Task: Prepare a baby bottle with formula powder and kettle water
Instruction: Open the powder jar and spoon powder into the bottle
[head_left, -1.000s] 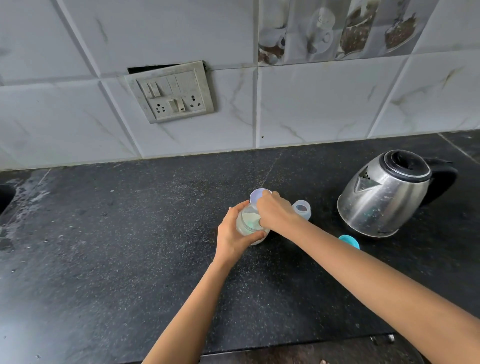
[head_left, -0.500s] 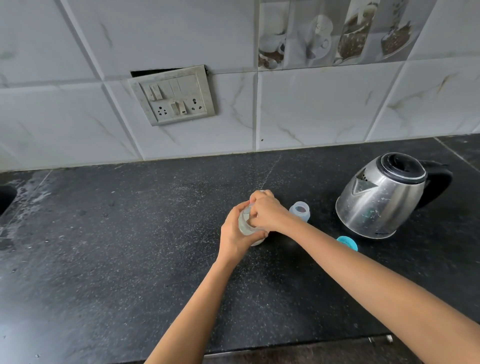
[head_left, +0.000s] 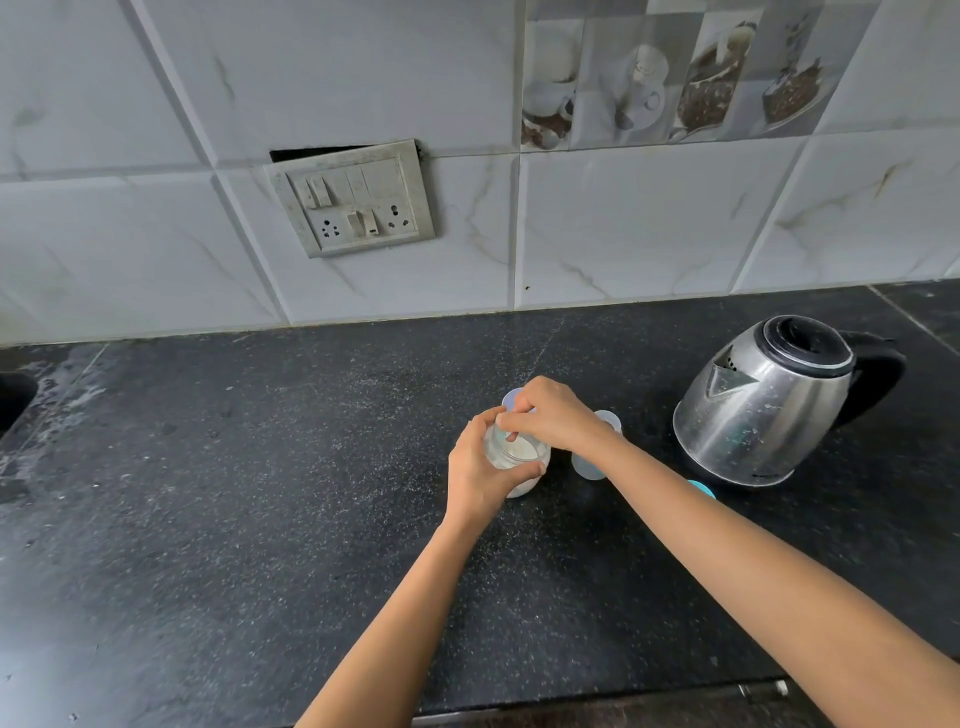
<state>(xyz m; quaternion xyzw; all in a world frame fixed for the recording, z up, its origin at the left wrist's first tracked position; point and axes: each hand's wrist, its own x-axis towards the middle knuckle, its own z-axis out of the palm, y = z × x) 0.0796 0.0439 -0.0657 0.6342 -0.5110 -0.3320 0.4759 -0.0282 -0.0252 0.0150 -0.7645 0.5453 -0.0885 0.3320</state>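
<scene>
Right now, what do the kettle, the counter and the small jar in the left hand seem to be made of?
Kettle: metal, likely stainless steel; the shiny body mirrors its surroundings. Its black lid and handle look plastic. Counter: dark speckled stone, perhaps granite, dull sheen. Jar: clear, white powder shows through; glass or plastic, I cannot tell.

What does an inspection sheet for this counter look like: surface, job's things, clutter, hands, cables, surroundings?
Surface: black speckled counter, pale smears at its left end.
Job's things: powder jar, open, white powder inside; translucent bottle behind the right wrist, partly hidden; steel kettle at right, lid shut.
Clutter: pale lid behind the jar; teal cap by the kettle's base.
Hands: left hand grips the jar; right hand has fingers curled at the jar's mouth, what they hold hidden.
Cables: nothing seen.
Surroundings: tiled wall, switchboard hanging askew.
</scene>
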